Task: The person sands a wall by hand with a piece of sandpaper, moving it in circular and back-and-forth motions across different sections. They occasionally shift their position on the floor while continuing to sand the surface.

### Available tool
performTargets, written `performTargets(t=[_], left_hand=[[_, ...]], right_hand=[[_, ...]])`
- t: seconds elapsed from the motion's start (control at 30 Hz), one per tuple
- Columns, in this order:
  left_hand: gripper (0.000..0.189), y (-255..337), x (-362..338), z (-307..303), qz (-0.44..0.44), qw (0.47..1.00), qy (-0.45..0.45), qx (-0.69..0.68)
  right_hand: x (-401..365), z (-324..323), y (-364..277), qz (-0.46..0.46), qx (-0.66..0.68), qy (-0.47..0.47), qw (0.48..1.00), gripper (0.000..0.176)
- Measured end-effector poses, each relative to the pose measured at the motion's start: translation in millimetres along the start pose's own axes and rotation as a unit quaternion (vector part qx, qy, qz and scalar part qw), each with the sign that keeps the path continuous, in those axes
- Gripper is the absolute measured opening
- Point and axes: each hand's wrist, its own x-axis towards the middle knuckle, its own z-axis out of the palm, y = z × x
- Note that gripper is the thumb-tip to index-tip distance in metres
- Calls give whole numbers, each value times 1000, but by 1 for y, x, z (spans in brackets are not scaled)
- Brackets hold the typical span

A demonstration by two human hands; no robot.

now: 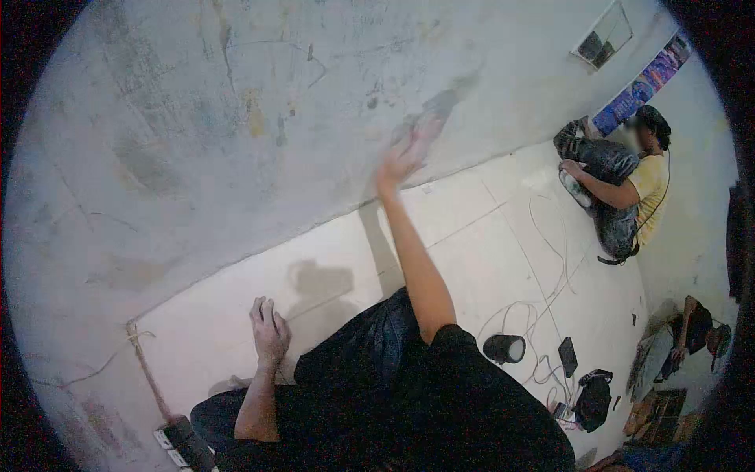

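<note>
My right hand is stretched out against the grey, patchy wall, low down near where it meets the floor. Motion smears its fingers, so I cannot tell whether they hold anything. A dark shadow lies on the wall just past the fingertips. Over the pale tiled floor, my left hand hangs with its fingers loosely bent and a little apart. Whitish dust coats that hand, and nothing shows in it. Yellowish stains, scrapes and thin cracks mark the wall surface.
A person in a yellow shirt sits against the far wall. On the floor are a dark cylinder, a phone, a black bag and loose cables. A power strip lies at lower left. Another person is at the right.
</note>
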Motion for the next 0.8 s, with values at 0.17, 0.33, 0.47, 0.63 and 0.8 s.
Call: performTargets(t=[0.17,0.33,0.47,0.63,0.8], left_hand=[[32,-2,0,3,-21,1000,-7,5],[31,1,1,2,-15,1000,-6,6],[32,1,1,2,-21,1000,-14,5],[33,1,4,3,-17,1000,-3,-11],[32,0,3,1,6,1000,-11,8]], right_hand=[[-83,-36,-12,-236,-137,-260,926,60],[-62,-45,-14,-233,-173,-290,912,60],[-48,-43,-18,-249,-165,-260,918,58],[-11,-8,-35,-182,-60,-82,978,51],[64,5,-48,104,20,78,991,50]])
